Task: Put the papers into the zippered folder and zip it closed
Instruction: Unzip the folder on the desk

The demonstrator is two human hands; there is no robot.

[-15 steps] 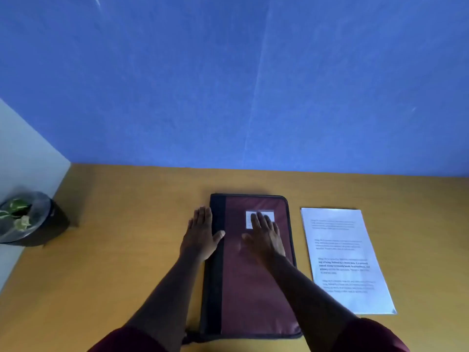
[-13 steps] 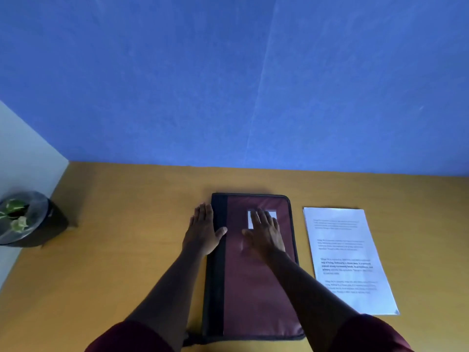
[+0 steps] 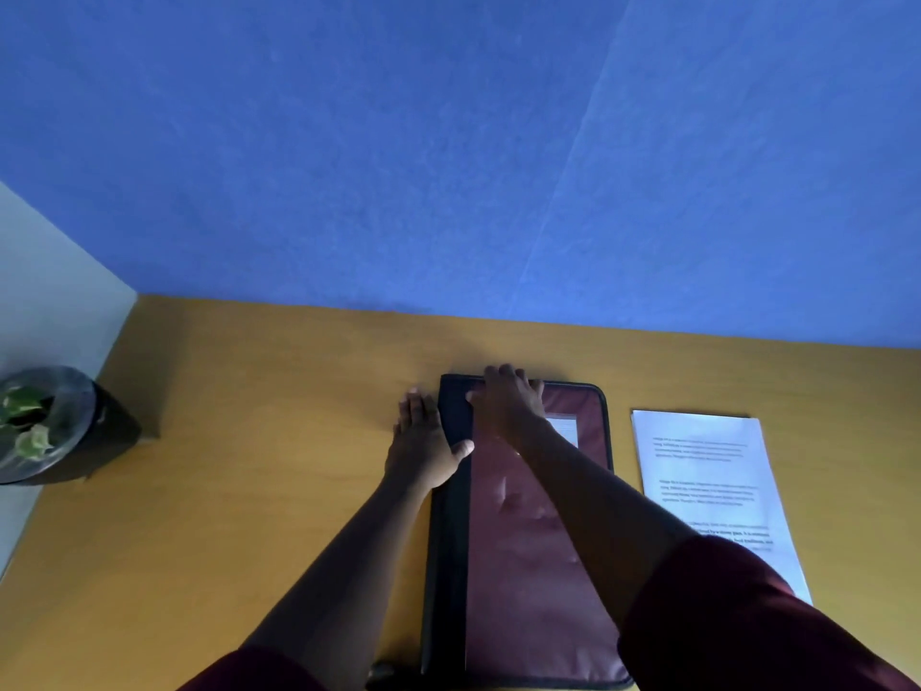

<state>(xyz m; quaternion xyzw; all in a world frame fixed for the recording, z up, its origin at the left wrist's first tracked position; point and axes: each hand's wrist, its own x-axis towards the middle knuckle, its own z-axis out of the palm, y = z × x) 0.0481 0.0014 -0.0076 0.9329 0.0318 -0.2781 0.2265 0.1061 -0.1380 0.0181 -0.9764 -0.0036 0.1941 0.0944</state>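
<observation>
bare desk [image 3: 259, 491] leftward, plant pot [image 3: 55, 431] (far corner)

Closed maroon zippered folder [image 3: 528, 541] flat on desk, printed white papers [image 3: 707, 486] just beside, right.

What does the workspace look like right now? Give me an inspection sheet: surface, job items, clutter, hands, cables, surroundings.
Surface: wooden desk, orange-brown.
Job's things: zippered folder, maroon with a black spine strip, lies flat and closed; papers lie beside it on its right, not yet inside.
Clutter: potted plant at the desk's left edge.
Hands: left hand rests flat beside the folder's spine, thumb on the black strip; right hand reaches to the folder's far edge, fingers at the rim; whether it grips anything is unclear.
Cables: nothing seen.
Surroundings: blue wall behind the desk; pale panel at left.
</observation>
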